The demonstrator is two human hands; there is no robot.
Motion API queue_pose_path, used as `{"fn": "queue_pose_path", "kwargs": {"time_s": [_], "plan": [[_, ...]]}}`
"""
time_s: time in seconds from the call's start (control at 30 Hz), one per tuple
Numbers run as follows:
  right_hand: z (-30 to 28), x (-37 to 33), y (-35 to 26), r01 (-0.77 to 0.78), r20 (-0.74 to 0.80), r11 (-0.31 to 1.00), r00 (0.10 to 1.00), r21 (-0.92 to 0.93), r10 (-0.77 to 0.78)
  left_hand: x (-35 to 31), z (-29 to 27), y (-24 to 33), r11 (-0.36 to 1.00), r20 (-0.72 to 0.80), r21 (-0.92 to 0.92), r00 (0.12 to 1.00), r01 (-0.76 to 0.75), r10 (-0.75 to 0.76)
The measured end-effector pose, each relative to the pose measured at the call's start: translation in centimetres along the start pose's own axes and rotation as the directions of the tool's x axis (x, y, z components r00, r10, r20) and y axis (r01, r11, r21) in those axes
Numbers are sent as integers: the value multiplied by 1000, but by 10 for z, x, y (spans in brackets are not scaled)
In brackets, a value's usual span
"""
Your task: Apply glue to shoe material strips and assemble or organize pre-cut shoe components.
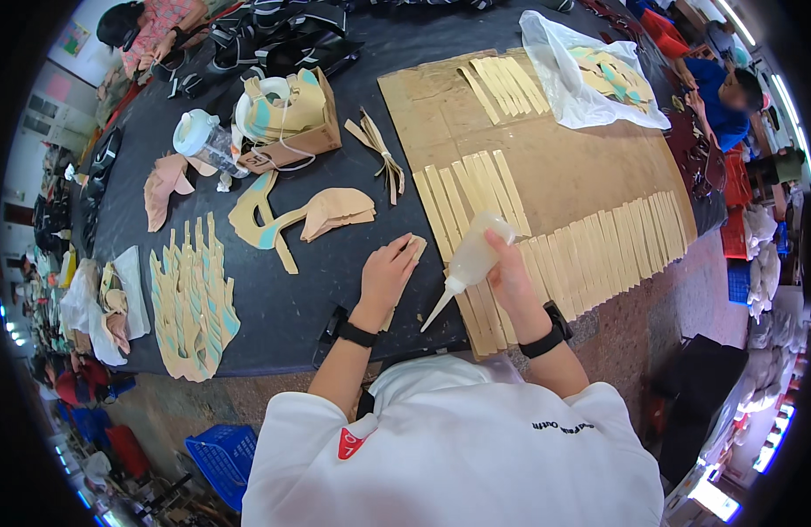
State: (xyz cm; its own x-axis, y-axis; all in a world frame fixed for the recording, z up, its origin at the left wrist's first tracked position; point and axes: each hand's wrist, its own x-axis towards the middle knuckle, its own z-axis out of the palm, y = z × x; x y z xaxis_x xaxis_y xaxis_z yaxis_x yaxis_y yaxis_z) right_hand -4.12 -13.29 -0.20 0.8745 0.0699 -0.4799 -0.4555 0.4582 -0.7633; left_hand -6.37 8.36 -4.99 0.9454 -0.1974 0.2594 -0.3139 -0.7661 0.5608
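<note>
So, L hand: fingers closed on a tan strip; thumb part hid, so can't tell how tight.
R hand: fingers wrapped round a clear squeeze bottle, tipped w/ its thin spout down & to the left, btw my hands. Can't tell if anything's coming out.
Strip spot: the one I hold is over the dark table, just left of the cardboard, off it.
Long row: lots of strips laid side by side along the near edge of the cardboard. Looks like the most done part, I'd say.
Mid row: a smaller lot, left side, behind the bottle.
Far row: a few more, up by the plastic bag.
Wet or dry: can't tell which laid strips have had the bottle on them, so can't say exactly how many are done.
Left over: a loose bunch sits off the cardboard, past my L hand; prob. not done. Big stack of tan & blue pcs on my left isn't in the rows either.
Box: more tan & blue pcs in it, next to a jar.
My guess: abt midway; lots laid out, one in hand.
</note>
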Motion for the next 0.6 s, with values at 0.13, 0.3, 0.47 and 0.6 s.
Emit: {"fn": "queue_pose_path", "kwargs": {"time_s": [0.13,0.3,0.47,0.6], "plan": [[10,4,5,-88,54,995,995,45,86,-3,6,-7,998,-43,-57,999,-27,24],[27,13,14,-112,73,994,991,13,111,12,0,-14,894,197,-350,955,278,-220],[47,20,7,-292,352,938,911,188,213,11,-7,-20,926,141,-339,982,164,-122],[39,40,29,-277,312,953,922,124,228,-14,-15,-20,861,84,-476,984,178,-157]]}}
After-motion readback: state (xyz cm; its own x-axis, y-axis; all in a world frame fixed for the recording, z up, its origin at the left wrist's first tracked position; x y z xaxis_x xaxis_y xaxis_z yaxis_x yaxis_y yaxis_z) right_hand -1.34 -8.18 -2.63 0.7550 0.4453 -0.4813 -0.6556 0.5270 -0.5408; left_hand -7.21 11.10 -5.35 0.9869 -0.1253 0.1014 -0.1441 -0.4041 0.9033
